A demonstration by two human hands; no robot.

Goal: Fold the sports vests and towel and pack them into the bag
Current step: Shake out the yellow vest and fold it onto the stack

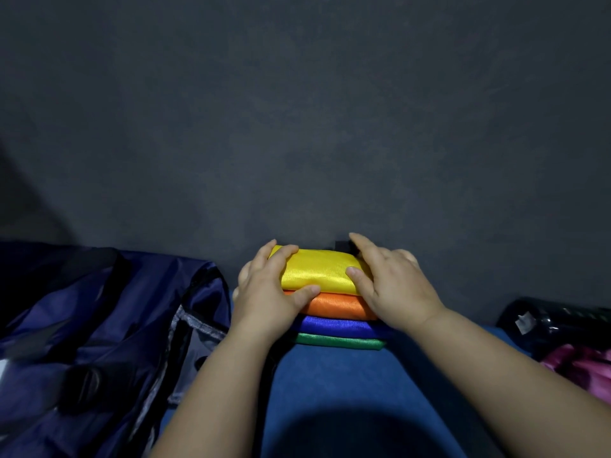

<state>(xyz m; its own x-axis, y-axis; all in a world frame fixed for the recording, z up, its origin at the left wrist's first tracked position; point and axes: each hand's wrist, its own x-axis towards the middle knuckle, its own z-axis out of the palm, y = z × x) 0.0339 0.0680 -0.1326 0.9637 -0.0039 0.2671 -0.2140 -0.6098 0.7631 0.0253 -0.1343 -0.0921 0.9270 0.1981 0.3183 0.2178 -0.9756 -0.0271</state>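
Curling over the left end of the shiny yellow folded vest [317, 271], the fingers [284, 251] of the left hand [267, 295] bend down on its top. The thumb presses its near edge, so this hand holds the vest. The right hand [393, 285] cups the other end, with its thumb on top, its pointing finger almost straight and its other fingers bent round the side. The yellow vest tops a pile, above a folded orange vest [334, 305], a folded blue vest [334, 325] and a folded green vest [340, 342]. The pile rests on a flat blue cloth [347, 391], near a dark grey wall [297, 127]. Just left of the pile lies the dark blue cloth bag [99, 325]. Far right sit a shiny black thing [562, 322] and a pink fluffy cloth [582, 365].
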